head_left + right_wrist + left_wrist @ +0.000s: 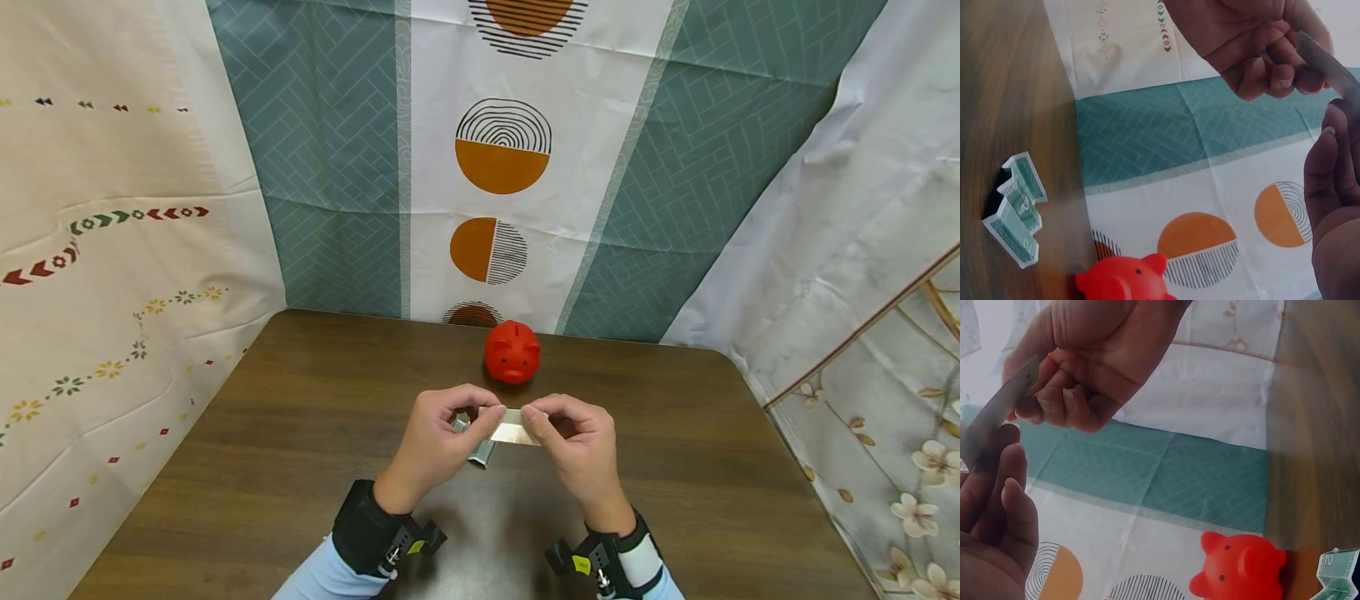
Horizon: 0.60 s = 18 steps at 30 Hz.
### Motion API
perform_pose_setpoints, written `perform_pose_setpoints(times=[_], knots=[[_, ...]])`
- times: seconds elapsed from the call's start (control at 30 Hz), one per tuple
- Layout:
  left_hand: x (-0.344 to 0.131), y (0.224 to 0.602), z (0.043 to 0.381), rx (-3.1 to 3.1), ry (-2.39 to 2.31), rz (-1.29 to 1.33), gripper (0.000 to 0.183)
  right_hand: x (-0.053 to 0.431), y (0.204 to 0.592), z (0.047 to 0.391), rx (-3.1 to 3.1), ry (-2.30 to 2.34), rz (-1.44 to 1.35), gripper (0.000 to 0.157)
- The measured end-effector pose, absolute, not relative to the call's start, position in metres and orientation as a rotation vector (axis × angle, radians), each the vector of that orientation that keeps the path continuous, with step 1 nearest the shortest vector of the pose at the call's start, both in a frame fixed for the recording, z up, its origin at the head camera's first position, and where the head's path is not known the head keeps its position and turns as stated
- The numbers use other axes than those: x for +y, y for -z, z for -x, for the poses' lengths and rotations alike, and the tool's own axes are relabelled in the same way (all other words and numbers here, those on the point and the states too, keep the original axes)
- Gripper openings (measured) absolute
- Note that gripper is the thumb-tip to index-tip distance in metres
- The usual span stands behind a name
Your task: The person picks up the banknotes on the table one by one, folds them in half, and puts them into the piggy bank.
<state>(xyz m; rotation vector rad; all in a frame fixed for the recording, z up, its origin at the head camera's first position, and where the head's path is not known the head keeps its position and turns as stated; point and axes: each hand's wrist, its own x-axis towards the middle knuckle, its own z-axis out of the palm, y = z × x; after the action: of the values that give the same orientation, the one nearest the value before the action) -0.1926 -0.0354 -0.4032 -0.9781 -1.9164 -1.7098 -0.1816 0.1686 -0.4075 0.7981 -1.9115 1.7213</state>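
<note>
Both hands meet above the table, pinching a pale folded banknote (513, 430) by its two ends. My left hand (441, 442) holds the left end between thumb and fingertips. At the other end, my right hand (583, 446) has the same kind of pinch. In the left wrist view the banknote (999, 409) appears as a narrow, slightly bent strip. A second banknote (1021, 209), green and creased into zigzag folds, lies on the table below the left hand, which partly covers it in the head view.
A red piggy bank (512, 354) with a slot on top stands just beyond the hands, near the table's far edge. The brown wooden table (247, 467) is bordered by a patterned curtain (337, 167) behind and pale cloths at both sides.
</note>
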Motion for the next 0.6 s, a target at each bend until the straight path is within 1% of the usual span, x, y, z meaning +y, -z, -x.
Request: perform_pose_setpoints(times=[0.23, 0.6], knots=[[-0.034, 0.404, 0.192, -1.898, 1.668, 1.034, 0.007, 0.165, 0.41, 0.181, -1.859, -1.741, -0.873, 0.024], [-0.034, 0.407, 0.19, -1.892, 1.614, 1.102, 0.008, 0.158, 0.412, 0.178, -1.871, -1.747, -0.921, 0.024]])
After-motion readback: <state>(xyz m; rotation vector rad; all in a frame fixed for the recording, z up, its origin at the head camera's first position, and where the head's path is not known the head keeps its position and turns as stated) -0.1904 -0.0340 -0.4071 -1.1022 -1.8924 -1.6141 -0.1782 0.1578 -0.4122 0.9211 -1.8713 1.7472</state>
